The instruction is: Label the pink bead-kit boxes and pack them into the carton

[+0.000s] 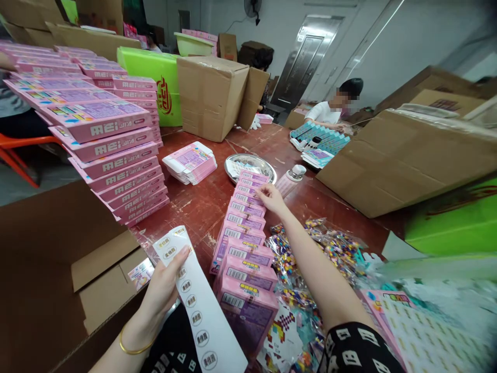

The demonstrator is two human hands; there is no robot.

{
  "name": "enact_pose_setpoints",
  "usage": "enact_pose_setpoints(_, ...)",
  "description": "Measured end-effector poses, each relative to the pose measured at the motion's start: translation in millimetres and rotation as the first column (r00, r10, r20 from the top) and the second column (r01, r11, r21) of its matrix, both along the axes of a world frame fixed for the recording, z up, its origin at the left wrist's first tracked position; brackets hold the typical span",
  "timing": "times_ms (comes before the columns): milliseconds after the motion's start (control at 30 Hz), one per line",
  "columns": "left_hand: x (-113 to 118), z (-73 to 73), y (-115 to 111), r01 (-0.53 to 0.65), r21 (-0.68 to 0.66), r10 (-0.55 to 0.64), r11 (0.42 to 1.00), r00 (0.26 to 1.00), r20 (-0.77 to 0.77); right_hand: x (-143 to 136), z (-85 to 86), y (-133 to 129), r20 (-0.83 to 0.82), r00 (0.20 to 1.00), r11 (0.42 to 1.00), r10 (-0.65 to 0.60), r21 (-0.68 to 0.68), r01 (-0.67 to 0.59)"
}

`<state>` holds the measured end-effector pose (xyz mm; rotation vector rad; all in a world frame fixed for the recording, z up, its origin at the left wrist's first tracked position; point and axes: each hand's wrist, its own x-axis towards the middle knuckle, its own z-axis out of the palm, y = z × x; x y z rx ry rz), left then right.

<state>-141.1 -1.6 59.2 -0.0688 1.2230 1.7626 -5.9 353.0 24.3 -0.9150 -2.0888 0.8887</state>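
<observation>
My left hand (165, 285) is closed on a long white strip of round stickers (198, 316) with gold and dark print, thumb on top. A row of pink and purple boxes (246, 248) stands on the red table, running away from me, barcodes facing up. At the far end of that row, my right hand (271, 199) touches a box with its fingertips pinched together; whether a sticker is between them is too small to tell. Just behind the row sits a round metal tray (267, 167) with papers in it.
Tall stacks of pink boxes (116, 140) stand at the left, above an open carton (104, 269). Flat pink cartons (191, 161) lie mid-table. Bags of colourful beads (337, 246) lie right of the row. A large cardboard box (399, 160) and a person (326, 111) are beyond.
</observation>
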Motion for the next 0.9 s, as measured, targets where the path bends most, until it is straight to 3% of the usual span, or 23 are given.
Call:
enact_pose_setpoints(233, -1, 1.1, 3, -0.022, 0.004, 0.022, 1.0, 1.0, 0.01, -15, -1.3, 11, 0.11, 0.994, 1.0, 0.014, 0.011, -0.015)
enact_pose_setpoints(333, -3, 0.2, 3, -0.015, 0.01, 0.014, 1.0, 1.0, 0.008, -14, 3.0, 8, 0.109, 0.993, 0.998, -0.047, 0.052, 0.041)
enact_pose_setpoints(400, -2, -0.3, 3, -0.01, 0.015, 0.01, 1.0, 1.0, 0.008, -10, 13.4, -6, 0.029, 0.989, 0.986, -0.147, 0.088, 0.144)
enact_pose_setpoints(467, 3, -1.6, 2, -0.011, 0.029, 0.011, 1.0, 1.0, -0.002, -5, 30.0, -38, -0.112, 0.968, 0.967, -0.225, 0.099, 0.236)
enact_pose_setpoints(500, 7, -2.7, 2, -0.011, 0.044, 0.012, 0.999, 1.0, -0.016, -2, 39.8, -62, -0.157, 0.967, 0.973, -0.203, 0.08, 0.217)
enact_pose_setpoints(533, 12, -3.9, 2, -0.008, 0.066, 0.01, 0.998, 0.999, -0.038, 1, 50.0, -89, -0.168, 0.977, 0.989, -0.128, 0.048, 0.138)
enact_pose_setpoints(567, 18, -5.2, 1, 0.001, 0.094, 0.005, 0.996, 0.998, -0.07, 4, 59.9, -120, -0.113, 0.993, 0.999, 0.035, -0.019, -0.038)
enact_pose_setpoints(633, 28, -6.7, 0, 0.055, 0.166, -0.03, 0.985, 0.988, -0.152, 10, 76.7, -180, -0.007, 0.916, 0.895, 0.402, -0.208, -0.395)
enact_pose_setpoints(700, 32, -4.9, -4, 0.143, 0.224, -0.088, 0.964, 0.967, -0.24, 17, 86.4, -229, -0.002, 0.847, 0.801, 0.531, -0.325, -0.503)
enact_pose_setpoints(733, 32, -2.4, -7, 0.186, 0.24, -0.115, 0.953, 0.953, -0.281, 20, 88.2, -246, -0.008, 0.848, 0.798, 0.53, -0.333, -0.502)
enact_pose_setpoints(800, 25, 5.8, -12, 0.265, 0.252, -0.162, 0.931, 0.917, -0.366, 27, 87.5, -265, 0.017, 0.88, 0.851, 0.474, -0.263, -0.454)
enact_pose_setpoints(900, 11, 20.9, -20, 0.367, 0.194, -0.213, 0.909, 0.814, -0.541, 38, 85.5, -271, 0.142, 0.907, 0.918, 0.397, -0.09, -0.387)
